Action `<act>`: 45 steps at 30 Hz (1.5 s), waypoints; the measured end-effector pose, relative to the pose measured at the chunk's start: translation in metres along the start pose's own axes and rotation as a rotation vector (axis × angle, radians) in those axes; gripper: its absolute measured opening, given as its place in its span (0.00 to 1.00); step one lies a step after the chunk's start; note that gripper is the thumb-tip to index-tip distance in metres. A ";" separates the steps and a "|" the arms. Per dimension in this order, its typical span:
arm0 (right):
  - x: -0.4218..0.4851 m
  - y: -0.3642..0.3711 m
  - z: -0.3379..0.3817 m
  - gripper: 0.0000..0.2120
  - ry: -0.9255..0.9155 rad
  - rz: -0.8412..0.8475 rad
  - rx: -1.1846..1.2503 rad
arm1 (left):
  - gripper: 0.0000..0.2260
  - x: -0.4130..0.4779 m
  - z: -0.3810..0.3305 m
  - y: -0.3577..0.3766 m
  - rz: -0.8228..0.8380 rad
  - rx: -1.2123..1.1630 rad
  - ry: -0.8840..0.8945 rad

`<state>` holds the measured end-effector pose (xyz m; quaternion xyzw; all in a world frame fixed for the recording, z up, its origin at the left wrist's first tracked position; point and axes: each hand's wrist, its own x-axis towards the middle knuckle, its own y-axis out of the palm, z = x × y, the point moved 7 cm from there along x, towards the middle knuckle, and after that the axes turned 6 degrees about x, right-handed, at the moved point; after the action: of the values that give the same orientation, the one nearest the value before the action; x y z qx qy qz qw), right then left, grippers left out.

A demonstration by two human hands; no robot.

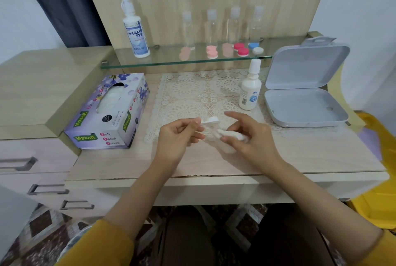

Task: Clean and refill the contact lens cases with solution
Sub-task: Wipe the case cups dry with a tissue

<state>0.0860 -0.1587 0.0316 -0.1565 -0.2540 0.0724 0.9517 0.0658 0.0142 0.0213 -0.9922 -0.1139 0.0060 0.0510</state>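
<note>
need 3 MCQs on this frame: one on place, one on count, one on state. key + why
1. Relative to the lace mat, the tissue box stands:
A) to its left
B) to its right
C) on it

2. Clear bottles on the glass shelf:
A) two
B) four
C) six

3. The left hand:
A) lies flat on the table
B) pinches a white lens case
C) grips a bottle

Key:
1 A, the box sits off the mat's left edge.
2 B, four capped clear bottles stand in a row.
3 B, its fingers pinch the case over the mat.
</note>
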 end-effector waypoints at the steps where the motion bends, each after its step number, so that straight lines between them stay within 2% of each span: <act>1: 0.001 0.001 0.000 0.24 0.026 0.007 0.028 | 0.06 0.000 -0.002 0.001 0.021 0.007 -0.005; 4: 0.006 0.000 0.007 0.25 0.023 -0.009 0.054 | 0.07 -0.001 -0.006 0.006 0.083 0.020 -0.013; 7: 0.008 0.000 0.015 0.20 -0.014 -0.008 0.049 | 0.09 -0.002 -0.008 0.011 0.151 0.051 -0.011; 11: 0.007 0.002 0.012 0.10 0.118 0.017 0.191 | 0.11 -0.004 -0.008 0.013 0.193 0.039 -0.011; 14: 0.005 0.003 0.007 0.11 0.173 -0.012 0.254 | 0.11 -0.010 -0.003 0.023 0.252 -0.029 -0.037; 19: 0.003 0.009 0.007 0.14 0.215 0.004 0.323 | 0.15 -0.014 0.002 0.028 0.135 -0.114 -0.109; 24: 0.002 0.011 0.005 0.12 0.275 0.027 0.398 | 0.10 -0.011 0.008 0.020 0.011 -0.163 -0.138; 27: 0.001 0.007 0.002 0.09 0.324 -0.019 0.459 | 0.09 -0.010 0.009 0.016 -0.033 -0.168 -0.137; 30: 0.002 0.002 -0.001 0.07 0.349 -0.063 0.449 | 0.05 -0.009 0.011 0.012 -0.040 -0.159 -0.133; 32: 0.003 -0.002 -0.004 0.11 0.363 -0.072 0.420 | 0.02 -0.007 0.012 0.010 -0.025 -0.167 -0.122; 37: 0.004 -0.005 -0.008 0.12 0.407 -0.077 0.370 | 0.06 -0.004 0.007 0.011 0.056 -0.272 -0.134; 42: 0.004 -0.005 -0.007 0.09 0.435 -0.043 0.319 | 0.03 0.000 -0.007 0.009 0.138 0.049 0.042; 45: 0.003 -0.002 -0.003 0.09 0.430 0.002 0.293 | 0.04 0.002 -0.008 0.006 0.098 0.191 0.091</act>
<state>0.0905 -0.1605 0.0308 -0.0290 -0.0324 0.0746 0.9963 0.0696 0.0080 0.0286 -0.9864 -0.0617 -0.0260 0.1502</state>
